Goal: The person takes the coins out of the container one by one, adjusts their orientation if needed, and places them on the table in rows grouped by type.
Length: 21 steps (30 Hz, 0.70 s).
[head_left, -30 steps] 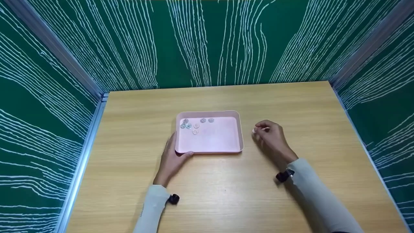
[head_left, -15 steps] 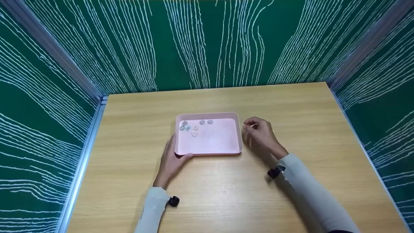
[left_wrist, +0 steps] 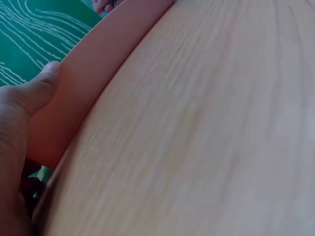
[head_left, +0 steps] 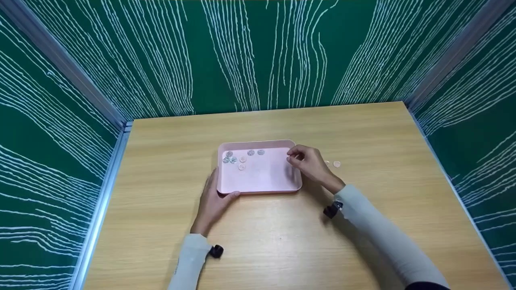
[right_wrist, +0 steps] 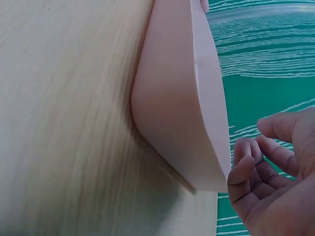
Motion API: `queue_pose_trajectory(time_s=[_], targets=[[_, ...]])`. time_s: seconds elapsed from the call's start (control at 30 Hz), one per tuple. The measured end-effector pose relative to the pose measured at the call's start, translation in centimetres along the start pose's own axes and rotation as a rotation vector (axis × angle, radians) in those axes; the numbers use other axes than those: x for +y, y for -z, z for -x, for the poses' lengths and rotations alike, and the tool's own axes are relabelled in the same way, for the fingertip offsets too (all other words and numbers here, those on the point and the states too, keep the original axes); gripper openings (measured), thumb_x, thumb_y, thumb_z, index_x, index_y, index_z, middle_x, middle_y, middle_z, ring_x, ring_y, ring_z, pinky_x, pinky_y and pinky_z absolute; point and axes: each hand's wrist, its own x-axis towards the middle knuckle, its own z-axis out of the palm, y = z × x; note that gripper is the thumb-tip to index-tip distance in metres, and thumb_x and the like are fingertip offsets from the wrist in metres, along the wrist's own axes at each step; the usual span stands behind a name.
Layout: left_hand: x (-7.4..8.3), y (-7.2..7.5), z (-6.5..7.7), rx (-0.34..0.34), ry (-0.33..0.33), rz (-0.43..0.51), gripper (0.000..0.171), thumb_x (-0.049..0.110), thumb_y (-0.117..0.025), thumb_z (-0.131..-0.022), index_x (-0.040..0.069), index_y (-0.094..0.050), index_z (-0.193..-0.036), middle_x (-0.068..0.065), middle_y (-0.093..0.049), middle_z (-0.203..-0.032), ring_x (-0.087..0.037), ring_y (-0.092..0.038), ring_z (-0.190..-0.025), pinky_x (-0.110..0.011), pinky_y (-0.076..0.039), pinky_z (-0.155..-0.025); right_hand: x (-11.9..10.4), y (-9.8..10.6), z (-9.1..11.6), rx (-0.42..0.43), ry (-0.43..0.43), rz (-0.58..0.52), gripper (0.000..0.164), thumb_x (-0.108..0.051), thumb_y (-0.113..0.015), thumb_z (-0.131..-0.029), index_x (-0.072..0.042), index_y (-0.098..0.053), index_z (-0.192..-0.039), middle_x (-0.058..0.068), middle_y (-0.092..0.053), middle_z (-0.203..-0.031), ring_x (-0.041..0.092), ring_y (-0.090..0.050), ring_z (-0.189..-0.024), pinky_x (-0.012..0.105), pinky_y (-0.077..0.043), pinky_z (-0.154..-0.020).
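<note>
In the head view a shallow pink tray (head_left: pixel 264 181) lies on the table. My left hand (head_left: pixel 211 205) grips its near left corner, thumb on the front wall and fingers along the left side; the left wrist view shows that thumb (left_wrist: pixel 42 88) against the outer wall. Over the tray's right rim, my right hand (head_left: pixel 312 163) pinches a small pale disc, mostly hidden by the fingertips. Inside the tray lie several small round discs: greyish ones (head_left: pixel 261 152), greenish ones (head_left: pixel 233 160) and pale pink ones (head_left: pixel 242 166).
On the wooden table (head_left: pixel 161 169), right of the tray, lie two pale pinkish discs, one (head_left: pixel 337 164) in full sight and another (head_left: pixel 327 163) partly behind the right hand. Green walls (head_left: pixel 225 56) with white wavy lines enclose the table at the back and both sides.
My right hand has moved left from the table beside the tray to over its right rim, uncovering two discs on the table. The left hand keeps its hold on the tray.
</note>
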Motion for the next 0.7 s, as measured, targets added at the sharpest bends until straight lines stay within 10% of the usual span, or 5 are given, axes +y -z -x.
queue_pose_trajectory(time_s=[0.7], targets=[[-0.1,0.0,0.1,-0.002,0.009,0.0,0.117,0.056,-0.091,-0.088,0.014,-0.026,-0.177,-0.016,-0.033,-0.178,-0.04,-0.03,-0.164,-0.06,-0.027,-0.132,-0.9,-2.7,-3.6,-0.234,-0.02,0.083,0.017,0.001,-0.076,-0.1,0.006,-0.079,-0.115,0.014,-0.074,-0.106,0.026,-0.068,-0.091,0.026,-0.054,-0.078]])
